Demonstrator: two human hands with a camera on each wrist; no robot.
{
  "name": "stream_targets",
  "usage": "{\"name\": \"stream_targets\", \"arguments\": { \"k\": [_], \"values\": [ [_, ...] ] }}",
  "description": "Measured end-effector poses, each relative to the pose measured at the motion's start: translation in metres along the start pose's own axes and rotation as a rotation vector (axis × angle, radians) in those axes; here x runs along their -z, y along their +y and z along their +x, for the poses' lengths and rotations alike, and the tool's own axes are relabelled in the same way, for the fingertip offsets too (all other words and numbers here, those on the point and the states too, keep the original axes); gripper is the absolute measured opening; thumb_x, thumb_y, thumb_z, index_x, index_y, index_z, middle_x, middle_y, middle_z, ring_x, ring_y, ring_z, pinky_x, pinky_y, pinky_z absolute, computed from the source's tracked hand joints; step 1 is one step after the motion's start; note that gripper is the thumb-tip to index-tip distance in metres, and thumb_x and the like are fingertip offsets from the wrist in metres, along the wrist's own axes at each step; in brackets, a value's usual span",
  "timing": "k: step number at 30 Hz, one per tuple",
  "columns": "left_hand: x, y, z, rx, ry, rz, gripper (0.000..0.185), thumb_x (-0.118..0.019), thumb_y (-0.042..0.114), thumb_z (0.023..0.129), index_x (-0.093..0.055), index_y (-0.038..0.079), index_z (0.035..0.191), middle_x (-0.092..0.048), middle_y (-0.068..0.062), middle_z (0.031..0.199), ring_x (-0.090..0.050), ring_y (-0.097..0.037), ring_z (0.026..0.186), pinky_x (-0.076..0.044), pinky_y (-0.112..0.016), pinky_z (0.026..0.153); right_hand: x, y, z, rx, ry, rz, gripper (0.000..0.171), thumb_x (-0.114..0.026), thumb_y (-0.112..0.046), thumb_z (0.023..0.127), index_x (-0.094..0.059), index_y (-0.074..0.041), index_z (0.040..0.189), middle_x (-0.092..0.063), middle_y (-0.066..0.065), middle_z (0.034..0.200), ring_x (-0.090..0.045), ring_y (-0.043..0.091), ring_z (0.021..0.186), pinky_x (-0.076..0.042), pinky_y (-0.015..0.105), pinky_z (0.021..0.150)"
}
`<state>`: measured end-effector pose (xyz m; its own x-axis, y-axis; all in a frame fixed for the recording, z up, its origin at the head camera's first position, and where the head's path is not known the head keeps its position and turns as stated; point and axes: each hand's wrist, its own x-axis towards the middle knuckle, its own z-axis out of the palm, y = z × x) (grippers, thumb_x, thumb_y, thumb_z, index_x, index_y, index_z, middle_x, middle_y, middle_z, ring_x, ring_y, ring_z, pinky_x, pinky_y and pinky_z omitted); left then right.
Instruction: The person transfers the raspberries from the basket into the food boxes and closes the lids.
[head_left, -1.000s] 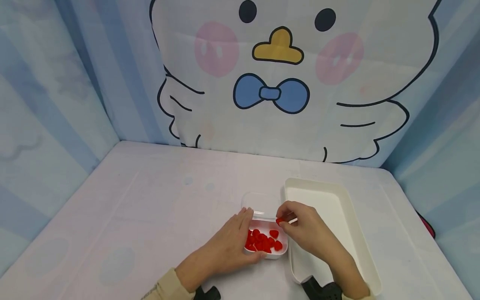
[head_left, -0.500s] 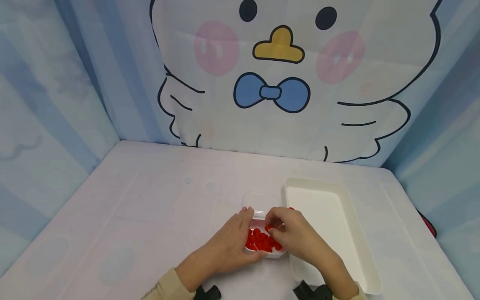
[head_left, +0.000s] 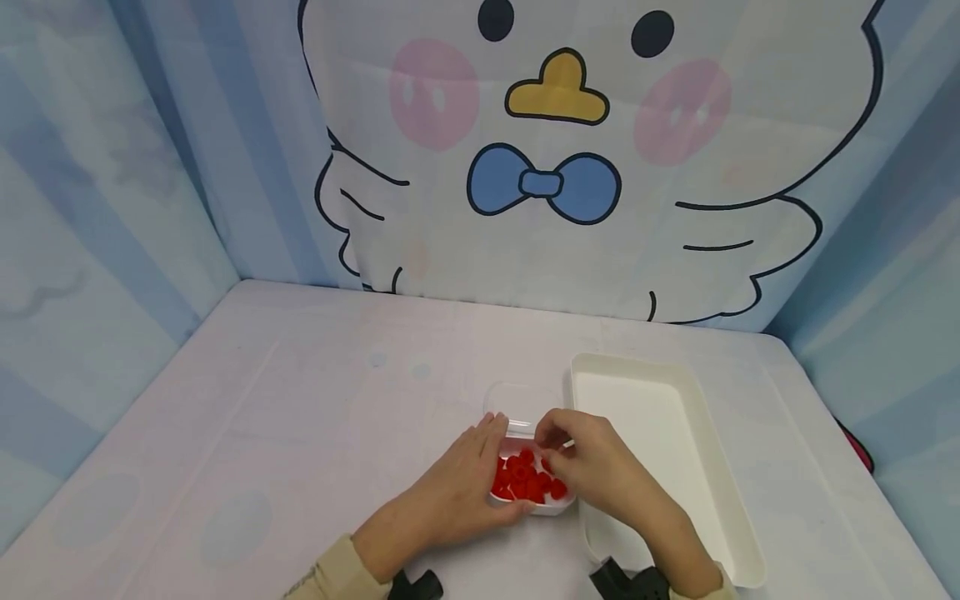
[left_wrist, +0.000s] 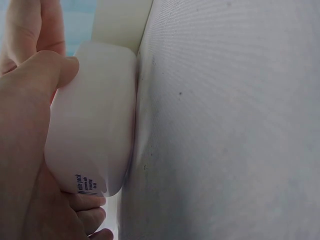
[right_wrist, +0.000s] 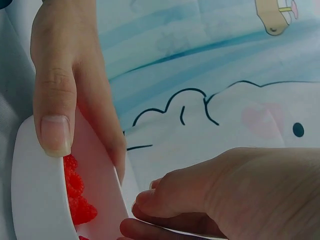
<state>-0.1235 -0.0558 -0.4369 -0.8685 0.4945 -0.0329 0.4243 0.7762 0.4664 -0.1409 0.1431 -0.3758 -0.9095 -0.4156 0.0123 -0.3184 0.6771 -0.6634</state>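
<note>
A small white box (head_left: 534, 505) of red berries (head_left: 525, 483) sits on the table near the front edge. My left hand (head_left: 480, 467) grips it from the left, thumb on the near rim and fingers along the far side. In the left wrist view the box (left_wrist: 95, 115) fills the space beside my left hand (left_wrist: 30, 150). My right hand (head_left: 555, 446) reaches into the box from the right with its fingers curled over the berries. Whether it pinches one is hidden. The right wrist view shows the berries (right_wrist: 75, 195) inside the box (right_wrist: 30, 200) and my right hand (right_wrist: 225, 195) low beside it.
A larger white rectangular tray (head_left: 675, 392) lies right of the box; its visible floor is bare. The box's clear lid (head_left: 521, 400) lies open behind it. A cartoon-bird curtain (head_left: 555, 167) walls the table at the back and sides.
My right hand held a red berry at the tray's left edge, then came back left and down into the small box. My left hand has kept its grip on the box.
</note>
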Motion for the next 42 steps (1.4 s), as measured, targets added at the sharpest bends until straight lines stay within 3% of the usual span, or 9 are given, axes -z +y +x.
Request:
{"name": "stream_targets", "arguments": {
  "k": [8, 15, 25, 42],
  "values": [
    [0.001, 0.001, -0.001, -0.004, 0.002, 0.001, 0.096, -0.059, 0.062, 0.088, -0.022, 0.005, 0.156, -0.030, -0.009, 0.162, -0.024, -0.026, 0.153, -0.028, -0.047, 0.122, 0.002, 0.002, 0.000, -0.003, 0.005, 0.016, 0.015, -0.064, 0.003, 0.086, -0.067, -0.011, 0.093, -0.071, 0.000, 0.091, -0.066, 0.011, 0.086, -0.061, 0.028, 0.078],
    [0.001, 0.001, 0.000, 0.007, -0.005, -0.010, 0.097, -0.059, 0.062, 0.087, -0.021, 0.006, 0.156, -0.030, -0.008, 0.162, -0.023, -0.025, 0.153, -0.027, -0.046, 0.122, 0.008, 0.003, -0.001, 0.050, 0.040, 0.018, 0.016, -0.064, 0.005, 0.086, -0.067, -0.009, 0.094, -0.071, 0.002, 0.092, -0.068, 0.013, 0.088, -0.061, 0.027, 0.077],
    [0.001, 0.000, 0.000, 0.009, -0.003, -0.014, 0.098, -0.060, 0.062, 0.087, -0.020, 0.006, 0.156, -0.031, -0.008, 0.162, -0.023, -0.025, 0.153, -0.027, -0.046, 0.123, 0.013, 0.001, -0.003, 0.031, 0.061, 0.022, 0.013, -0.067, 0.001, 0.088, -0.067, -0.009, 0.096, -0.071, 0.003, 0.094, -0.068, 0.013, 0.090, -0.061, 0.026, 0.077],
    [0.001, 0.003, 0.001, 0.035, -0.020, -0.024, 0.099, -0.061, 0.062, 0.086, -0.019, 0.007, 0.157, -0.030, -0.007, 0.162, -0.022, -0.024, 0.153, -0.025, -0.045, 0.123, 0.027, 0.011, -0.006, 0.012, 0.178, -0.034, 0.015, -0.070, -0.001, 0.087, -0.068, -0.013, 0.096, -0.070, -0.002, 0.091, -0.068, 0.013, 0.088, -0.060, 0.025, 0.075]
  ]
}}
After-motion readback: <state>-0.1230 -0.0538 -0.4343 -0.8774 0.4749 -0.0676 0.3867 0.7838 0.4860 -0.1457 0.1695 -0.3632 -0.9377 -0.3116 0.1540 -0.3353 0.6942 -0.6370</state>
